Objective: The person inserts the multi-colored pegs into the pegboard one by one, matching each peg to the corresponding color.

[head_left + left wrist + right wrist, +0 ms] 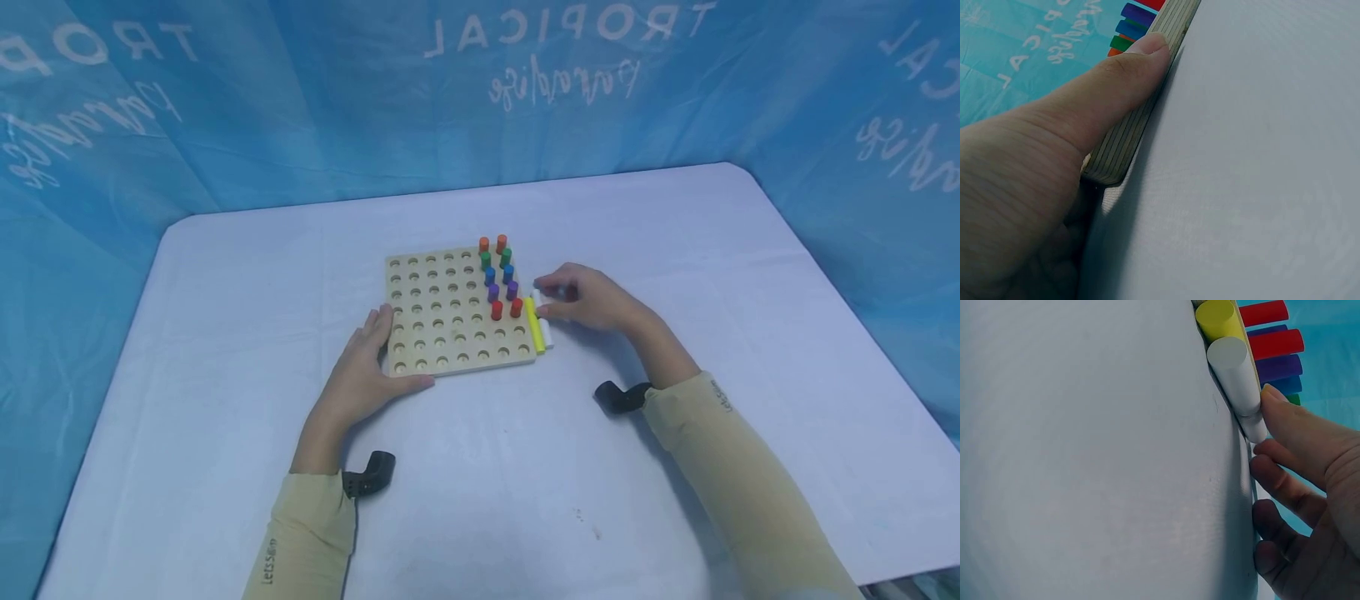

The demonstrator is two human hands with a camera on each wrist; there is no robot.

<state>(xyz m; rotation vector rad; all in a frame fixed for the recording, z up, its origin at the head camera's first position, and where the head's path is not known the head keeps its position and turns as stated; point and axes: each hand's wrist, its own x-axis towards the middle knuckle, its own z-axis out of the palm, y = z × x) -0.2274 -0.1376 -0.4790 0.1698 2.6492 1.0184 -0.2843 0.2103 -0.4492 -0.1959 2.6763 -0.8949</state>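
A wooden pegboard (450,312) with rows of round holes lies flat. My left hand (360,371) rests round its near left corner, thumb (1129,65) straight along the front edge and fingers along the left side. Orange, green, blue, purple and red pegs (497,311) stand in pairs in its two rightmost columns. Against the right edge lies a yellow peg (534,325), with white pegs (1235,375) end to end beside it. My right hand (588,296) has thumb and index finger at the far white peg (1257,430), pinching it; the other fingers curl loosely.
A white cloth covers the table (225,400) around the pegboard. Blue curtains (360,100) printed with white lettering hang behind and along the sides. Each wrist wears a black camera mount (371,475) below the hand, over a beige sleeve.
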